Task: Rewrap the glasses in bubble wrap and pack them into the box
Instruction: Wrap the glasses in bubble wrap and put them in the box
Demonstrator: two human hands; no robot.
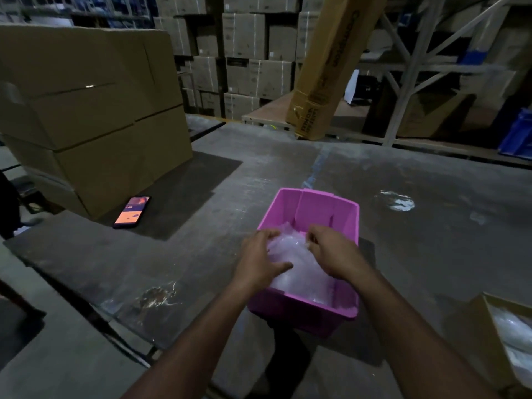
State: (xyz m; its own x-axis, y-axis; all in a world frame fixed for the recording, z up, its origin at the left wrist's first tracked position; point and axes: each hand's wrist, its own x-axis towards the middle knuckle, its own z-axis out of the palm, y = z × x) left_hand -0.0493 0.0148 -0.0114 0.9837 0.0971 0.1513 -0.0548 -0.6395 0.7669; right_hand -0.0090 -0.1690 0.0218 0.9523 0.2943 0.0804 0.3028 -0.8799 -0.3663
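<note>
2 hands are in the pink box (313,210) on the grey table (403,182). The left hand (260,259) and the right hand (334,253) both pinch the bubble wrap (299,262) that fills the box. I cannot see any glasses; they may be hidden in the wrap. The wrap looks soft, light and a bit slippery. Glasses inside would break easily, so I would hold the bundle from both sides, low down, and not squeeze hard. A phone (132,212) with a lit screen lies near big brown cartons (95,110). A long tilted carton (325,67) has writing, but it is too blurry to read.
</note>
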